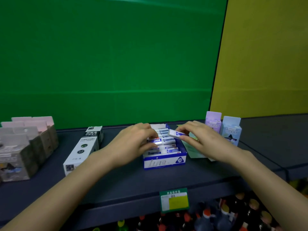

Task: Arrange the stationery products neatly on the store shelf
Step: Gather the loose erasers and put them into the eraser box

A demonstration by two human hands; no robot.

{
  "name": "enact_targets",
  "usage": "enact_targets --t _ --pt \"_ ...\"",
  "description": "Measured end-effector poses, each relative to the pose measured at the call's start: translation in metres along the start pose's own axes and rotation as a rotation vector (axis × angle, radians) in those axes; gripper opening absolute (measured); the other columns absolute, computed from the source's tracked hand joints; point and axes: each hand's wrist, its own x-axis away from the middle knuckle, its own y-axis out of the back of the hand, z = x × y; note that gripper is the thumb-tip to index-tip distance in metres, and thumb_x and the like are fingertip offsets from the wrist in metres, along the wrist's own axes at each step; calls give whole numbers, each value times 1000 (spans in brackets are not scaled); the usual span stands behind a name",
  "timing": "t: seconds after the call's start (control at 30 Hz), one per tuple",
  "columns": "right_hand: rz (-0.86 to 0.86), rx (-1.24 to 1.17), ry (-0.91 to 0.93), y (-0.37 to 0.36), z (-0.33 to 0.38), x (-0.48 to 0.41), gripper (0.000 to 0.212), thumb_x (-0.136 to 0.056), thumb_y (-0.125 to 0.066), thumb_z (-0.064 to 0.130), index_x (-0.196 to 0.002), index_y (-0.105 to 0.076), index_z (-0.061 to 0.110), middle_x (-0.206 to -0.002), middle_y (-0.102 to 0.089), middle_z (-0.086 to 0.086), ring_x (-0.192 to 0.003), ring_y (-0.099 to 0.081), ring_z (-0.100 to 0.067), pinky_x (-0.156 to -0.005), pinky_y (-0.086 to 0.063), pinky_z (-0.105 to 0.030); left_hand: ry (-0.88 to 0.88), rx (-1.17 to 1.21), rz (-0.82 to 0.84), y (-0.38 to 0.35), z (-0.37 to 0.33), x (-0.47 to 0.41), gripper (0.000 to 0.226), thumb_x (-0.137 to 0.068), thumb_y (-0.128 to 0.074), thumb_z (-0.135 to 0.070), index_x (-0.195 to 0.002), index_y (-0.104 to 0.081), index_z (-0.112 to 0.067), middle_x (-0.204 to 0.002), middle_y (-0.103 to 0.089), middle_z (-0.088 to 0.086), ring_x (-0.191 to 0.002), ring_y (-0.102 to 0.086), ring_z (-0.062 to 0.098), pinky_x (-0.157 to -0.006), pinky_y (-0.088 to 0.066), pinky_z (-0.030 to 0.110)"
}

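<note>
The step in hand looks like filling the eraser box, which sits mid-shelf with its printed front toward the person; the right hand has its grip pinched on a loose eraser, fingers above and thumb below, holding it over the box's far right corner; the left hand reaches in from the other side, its grip bent down and apparently pinching a blue-labelled eraser in the packed rows; a white pen carton lies to the left, pastel packs stand upright to the right; the next move probably calls for a gap among the rows, then lowering the loose eraser flat and square with its neighbours, without tipping them.
</note>
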Motion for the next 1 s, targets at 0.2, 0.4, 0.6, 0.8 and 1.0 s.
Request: enact_targets --t 0.2,0.4,0.6,0.8,1.0 --pt "82 -4 39 -13 -17 -20 31 -94 -43 37 -120 -53 23 -115 -57 8 -108 -47 -9 -93 -34 -22 36 -44 110 -19 10 -23 28 -89 -50 -36 -108 -58 -17 -108 -57 0 -103 -50 17 -85 -42 32" --pt "164 12 154 -21 -28 -32 31 -95 -43 35 -120 -54 21 -115 -56 6 -99 -42 -4 -80 -27 -16 116 -54 164 -31 11 -28 26 -88 -53 -34 -108 -58 -19 -109 -58 -1 -104 -50 16 -85 -43 33" --pt "194 143 226 -27 -25 -38 33 -96 -40 36 -124 -51 21 -122 -51 2 -113 -46 -15 -92 -35 -27 189 -17 120 -35 11 -28 24 -85 -59 -33 -106 -62 -23 -107 -60 -4 -97 -53 14 -82 -46 34" --pt "219 194 240 -31 -24 -39 30 -96 -41 33 -121 -53 21 -119 -53 -1 -113 -48 -19 -92 -42 -35 242 -20 85 -34 11 -25 25 -80 -65 -33 -104 -65 -27 -105 -63 -8 -93 -54 11 -78 -45 31" --pt "225 170 216 -31 -22 -41 26 -94 -46 31 -115 -58 23 -116 -58 2 -108 -53 -22 -85 -43 -36 265 78 96 -31 16 -26 19 -77 -69 -30 -96 -70 -25 -100 -69 -7 -86 -60 11 -79 -49 36"
